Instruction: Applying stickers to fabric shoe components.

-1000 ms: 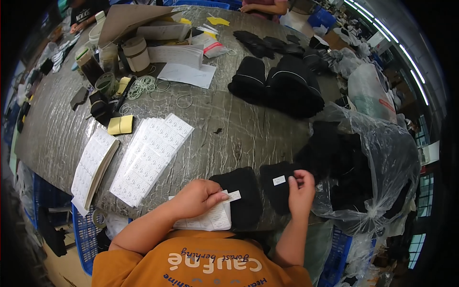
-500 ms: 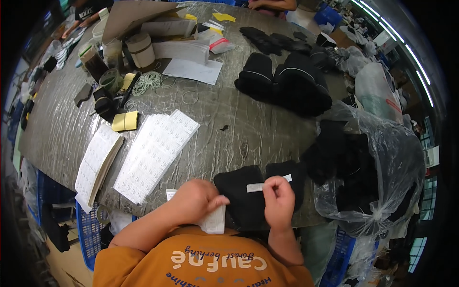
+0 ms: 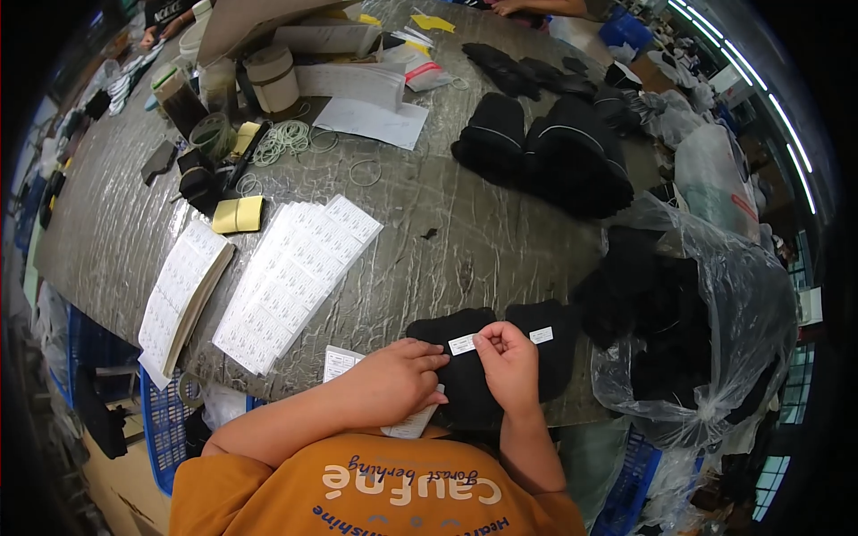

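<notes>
Two flat black fabric pieces lie side by side at the table's near edge, the right one partly under my right hand. My right hand pinches one end of a small white label between thumb and fingertips, the label lying against the left piece. A second white label sits on the right piece. My left hand lies palm down, its fingertips touching the left piece near the label and its thumb apart. Beneath that hand a white label sheet shows on both sides; its middle is hidden.
To the left are fanned label sheets and a thick label stack. Beyond them stand jars, rubber bands and a yellow pad. Black fabric bundles lie far right; a clear plastic bag holds black items.
My left hand has moved right and forward, its fingertips now on the black piece. My right hand has shifted slightly left, and its label now lies against the fabric. The view has shifted slightly.
</notes>
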